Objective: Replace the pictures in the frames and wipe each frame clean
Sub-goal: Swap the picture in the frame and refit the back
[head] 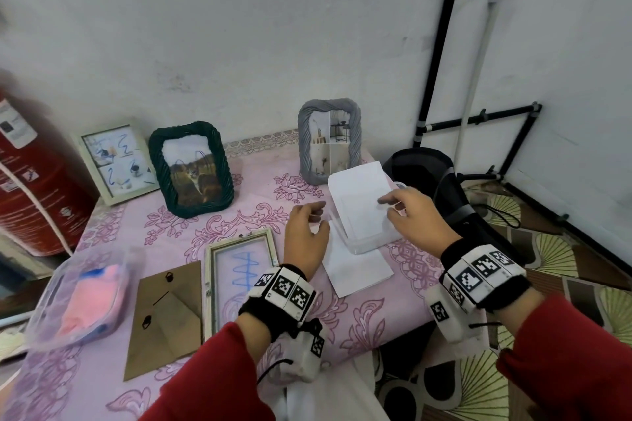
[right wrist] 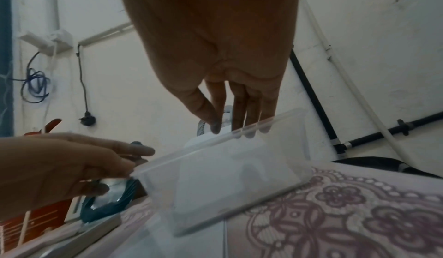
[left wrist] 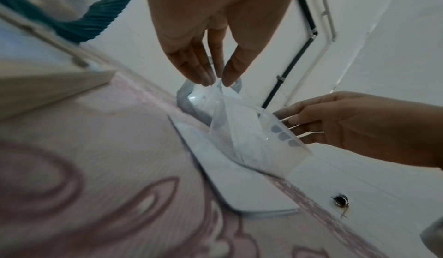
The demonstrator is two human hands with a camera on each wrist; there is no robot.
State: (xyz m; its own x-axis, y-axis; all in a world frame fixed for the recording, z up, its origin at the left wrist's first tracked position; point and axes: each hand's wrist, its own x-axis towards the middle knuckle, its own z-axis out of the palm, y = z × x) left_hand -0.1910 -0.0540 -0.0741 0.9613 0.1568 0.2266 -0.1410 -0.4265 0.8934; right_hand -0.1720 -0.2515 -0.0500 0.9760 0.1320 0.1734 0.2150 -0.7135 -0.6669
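Hands apart. Left hand (head: 305, 236) pinches clear box (head: 367, 238) rim. Right hand (head: 418, 217) fingers pinch white sheets (head: 361, 195) in box. Open frame (head: 239, 269) lies left of left hand.

We find open cloth in the middle of the table (head: 260, 215), between the dark green frame (head: 191, 169) and the grey frame (head: 329, 140) — a hand could pass there toward the wall. The front is crowded: the open frame (head: 241, 270) and its brown backing board (head: 166, 314) lie side by side, the clear tub of cloths (head: 82, 297) at the left edge. On the right, both hands and the clear container (head: 362, 215) block the way.
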